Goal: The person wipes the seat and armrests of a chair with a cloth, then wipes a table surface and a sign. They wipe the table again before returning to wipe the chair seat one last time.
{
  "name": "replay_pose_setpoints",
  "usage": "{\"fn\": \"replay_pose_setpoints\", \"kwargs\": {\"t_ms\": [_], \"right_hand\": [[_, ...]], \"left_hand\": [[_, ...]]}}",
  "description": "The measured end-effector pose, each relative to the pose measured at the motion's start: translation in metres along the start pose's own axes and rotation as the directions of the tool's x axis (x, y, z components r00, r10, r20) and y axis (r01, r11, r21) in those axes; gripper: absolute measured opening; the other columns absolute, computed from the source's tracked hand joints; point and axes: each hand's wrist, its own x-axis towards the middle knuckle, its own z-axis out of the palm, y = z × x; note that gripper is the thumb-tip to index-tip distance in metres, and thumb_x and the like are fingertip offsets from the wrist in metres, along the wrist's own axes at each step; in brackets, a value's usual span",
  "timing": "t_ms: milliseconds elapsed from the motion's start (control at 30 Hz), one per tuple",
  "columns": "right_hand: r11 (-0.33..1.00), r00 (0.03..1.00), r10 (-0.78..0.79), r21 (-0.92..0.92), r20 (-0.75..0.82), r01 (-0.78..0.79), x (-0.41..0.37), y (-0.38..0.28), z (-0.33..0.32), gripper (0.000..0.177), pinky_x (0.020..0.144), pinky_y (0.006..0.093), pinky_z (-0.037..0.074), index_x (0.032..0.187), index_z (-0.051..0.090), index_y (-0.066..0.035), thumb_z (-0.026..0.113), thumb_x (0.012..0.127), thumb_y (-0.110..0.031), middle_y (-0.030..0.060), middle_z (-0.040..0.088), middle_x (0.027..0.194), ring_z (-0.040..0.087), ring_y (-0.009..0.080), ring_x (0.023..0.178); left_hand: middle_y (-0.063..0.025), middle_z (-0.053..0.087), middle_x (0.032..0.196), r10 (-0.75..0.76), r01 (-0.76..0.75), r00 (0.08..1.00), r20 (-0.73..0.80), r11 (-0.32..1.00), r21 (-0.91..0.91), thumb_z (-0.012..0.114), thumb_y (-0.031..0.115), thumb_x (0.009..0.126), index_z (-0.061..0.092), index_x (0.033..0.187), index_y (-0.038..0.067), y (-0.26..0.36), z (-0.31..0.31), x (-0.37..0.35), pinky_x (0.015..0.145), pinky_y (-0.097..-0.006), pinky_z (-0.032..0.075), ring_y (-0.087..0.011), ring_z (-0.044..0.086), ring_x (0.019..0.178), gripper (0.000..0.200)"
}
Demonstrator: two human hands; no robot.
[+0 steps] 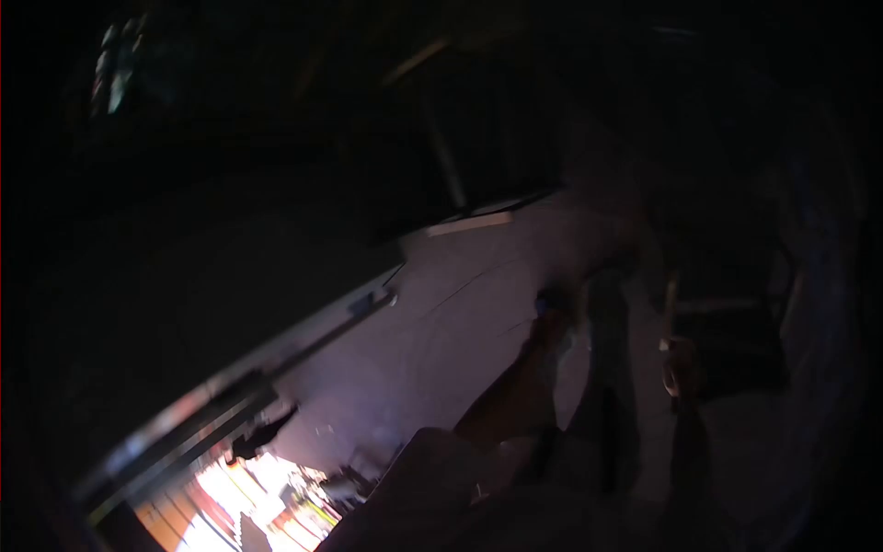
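The view is very dark and smeared by motion. My left hand is stretched forward at the end of my bare forearm, above the pale floor; its fingers are too dark and blurred to make out. Lower right, my right hand is beside a dark framed object, perhaps a chair or stool. Whether it touches or holds the frame cannot be made out. Between the hands, a trousered leg is visible.
A long dark surface with a pale edge runs diagonally across the left. Bright, cluttered items show at the lower left. Farther ahead, a dark object with a light strip stands on the floor. A thin line crosses the floor.
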Motion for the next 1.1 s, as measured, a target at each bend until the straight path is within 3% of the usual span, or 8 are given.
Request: {"fn": "replay_pose_setpoints", "kwargs": {"t_ms": [33,100,200,433,567,733,867,1100], "right_hand": [[0.947,0.951,0.310,0.087,-0.009,-0.308,0.001,0.016,0.009,0.039,0.095,0.0443,0.051,0.129,0.056,-0.005,0.049,0.098,-0.027,0.0229,0.063,0.119,0.063,0.0325,0.112],[0.665,0.694,0.720,0.296,-0.012,-0.685,-0.002,0.053,0.030,0.044,0.096,0.0434,0.050,0.133,0.056,-0.010,0.049,0.096,-0.034,0.0214,0.064,0.121,0.063,0.0335,0.112],[0.291,0.370,0.923,0.434,0.108,-0.853,-0.018,0.027,0.006,0.046,0.095,0.0462,0.050,0.135,0.055,-0.014,0.048,0.096,-0.037,0.0176,0.064,0.121,0.063,0.0357,0.113],[0.493,0.398,0.865,0.368,-0.306,-0.788,-0.013,0.006,0.036,0.039,0.079,0.0477,0.053,0.112,0.054,-0.005,0.072,0.080,-0.017,0.0165,0.057,0.103,0.061,0.0362,0.095],[0.299,0.386,0.918,0.477,0.093,-0.826,0.013,-0.030,0.032,0.043,0.081,0.0429,0.055,0.117,0.054,-0.005,0.071,0.078,-0.013,0.0154,0.057,0.108,0.062,0.0327,0.100],[-0.298,-0.071,0.941,0.716,0.330,-0.631,0.050,-0.067,0.044,0.047,0.091,0.0484,0.050,0.129,0.050,-0.010,0.062,0.084,-0.015,0.0157,0.055,0.118,0.056,0.0373,0.112],[-0.486,-0.275,0.873,0.773,0.404,-0.407,0.093,-0.077,0.057,0.049,0.094,0.0463,0.049,0.132,0.050,-0.008,0.061,0.085,-0.017,0.0171,0.054,0.123,0.054,0.0369,0.116],[-0.234,-0.199,0.966,0.889,0.166,-0.394,0.284,-0.191,0.027,0.026,0.087,0.0397,0.052,0.110,0.059,-0.008,0.057,0.085,-0.015,0.0118,0.061,0.104,0.063,0.0287,0.098]], "left_hand": [[-0.0098,0.068,0.093,0.252,-0.239,0.968,0.005,0.910,0.338,0.062,0.031,0.096,0.059,0.113,0.008,0.022,-0.014,0.016,0.066,-0.0377,0.055,-0.0225,0.067,0.084,0.029],[-0.0081,0.069,0.087,0.033,-0.055,0.984,0.173,0.991,0.123,0.062,0.033,0.096,0.060,0.111,0.010,0.149,-0.030,0.015,0.055,-0.0269,0.051,-0.0123,0.064,0.067,0.027],[-0.0083,0.069,0.085,0.138,-0.213,0.954,0.266,0.937,0.277,0.059,0.032,0.097,0.061,0.109,0.008,0.243,-0.011,0.033,0.062,-0.0300,0.053,-0.0150,0.067,0.071,0.027],[-0.0099,0.070,0.086,0.073,-0.276,0.907,0.415,0.847,0.454,0.057,0.025,0.098,0.062,0.109,0.002,0.372,0.079,0.060,0.069,-0.0308,0.055,-0.0163,0.068,0.073,0.026],[-0.0103,0.070,0.089,0.067,-0.386,0.867,0.494,0.717,0.581,0.058,0.025,0.098,0.062,0.108,0.003,0.386,0.130,0.081,0.073,-0.0310,0.055,-0.0176,0.069,0.076,0.025],[-0.0076,0.069,0.088,0.157,-0.675,0.670,0.726,0.536,0.507,0.061,0.027,0.097,0.063,0.105,0.004,0.379,0.156,0.113,0.066,-0.0273,0.052,-0.0143,0.067,0.077,0.025],[-0.0047,0.070,0.091,-0.079,-0.705,0.554,0.829,0.484,0.518,0.063,0.031,0.097,0.063,0.109,0.006,0.399,0.139,0.093,0.060,-0.0238,0.050,-0.0116,0.066,0.078,0.028],[-0.0072,0.069,0.089,-0.236,-0.632,0.709,0.664,0.204,0.747,0.060,0.021,0.097,0.064,0.108,0.002,0.444,0.038,0.153,0.075,-0.0285,0.055,-0.0172,0.069,0.081,0.022]]}}
